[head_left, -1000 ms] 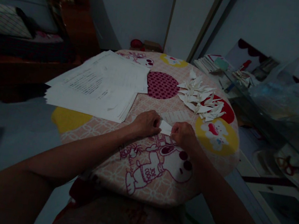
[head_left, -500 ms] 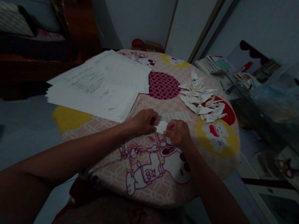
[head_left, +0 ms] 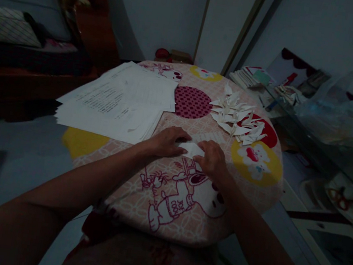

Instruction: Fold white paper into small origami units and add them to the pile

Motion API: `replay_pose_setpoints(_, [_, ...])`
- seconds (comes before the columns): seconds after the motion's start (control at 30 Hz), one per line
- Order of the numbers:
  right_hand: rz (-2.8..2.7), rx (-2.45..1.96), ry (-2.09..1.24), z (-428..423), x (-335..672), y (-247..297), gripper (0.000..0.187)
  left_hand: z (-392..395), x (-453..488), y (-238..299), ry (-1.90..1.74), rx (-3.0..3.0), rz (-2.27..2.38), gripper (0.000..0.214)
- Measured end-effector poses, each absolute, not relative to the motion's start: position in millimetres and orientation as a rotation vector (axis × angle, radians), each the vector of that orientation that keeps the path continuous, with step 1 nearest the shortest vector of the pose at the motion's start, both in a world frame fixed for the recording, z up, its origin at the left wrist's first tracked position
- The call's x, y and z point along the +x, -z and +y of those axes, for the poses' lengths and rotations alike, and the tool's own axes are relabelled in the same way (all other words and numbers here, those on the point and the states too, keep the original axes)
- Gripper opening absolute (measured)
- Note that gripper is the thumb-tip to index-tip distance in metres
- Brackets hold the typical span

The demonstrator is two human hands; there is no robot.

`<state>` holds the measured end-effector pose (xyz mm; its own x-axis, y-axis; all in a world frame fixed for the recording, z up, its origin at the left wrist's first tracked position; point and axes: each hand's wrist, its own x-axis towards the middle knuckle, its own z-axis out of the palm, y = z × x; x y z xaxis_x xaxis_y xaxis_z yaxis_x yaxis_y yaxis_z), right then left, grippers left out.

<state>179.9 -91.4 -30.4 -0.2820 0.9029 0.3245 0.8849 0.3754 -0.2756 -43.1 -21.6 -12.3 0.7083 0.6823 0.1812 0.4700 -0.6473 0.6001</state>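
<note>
A small white piece of paper (head_left: 191, 149) lies on the round table's cartoon-print cloth (head_left: 167, 193). My left hand (head_left: 165, 142) rests on the paper's left end with its fingers stretched flat. On the right end, my right hand (head_left: 211, 157) presses down the same way, fingers extended. Most of the paper is hidden under the two hands. Beyond them sits a pile of several folded white paper shapes (head_left: 236, 117).
A thick stack of printed sheets (head_left: 118, 101) covers the table's left half. Books and clutter (head_left: 257, 78) fill a glass shelf at the right, with a clear plastic bag (head_left: 339, 108). A bed with pillows (head_left: 17, 20) stands at the far left. The room is dim.
Both hands went from pinching the small paper with curled fingers to lying flat on it, pressing it against the table.
</note>
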Motion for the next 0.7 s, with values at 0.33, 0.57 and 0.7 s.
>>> replay_pose_setpoints(0.33, [-2.253,-1.530,-0.462,-76,177,10,0.028,-32,-32,4,-0.411,2.390,1.031,0.022])
replay_pose_setpoints(0.57, [-1.797,-1.491,-1.054,-73,173,-7,0.031,-35,-35,-2,-0.587,1.891,0.973,0.014])
replay_pose_setpoints(0.7, [-1.377,-1.464,-1.290,-82,167,-4,0.030,-31,-34,-1,-0.795,1.436,0.882,0.045])
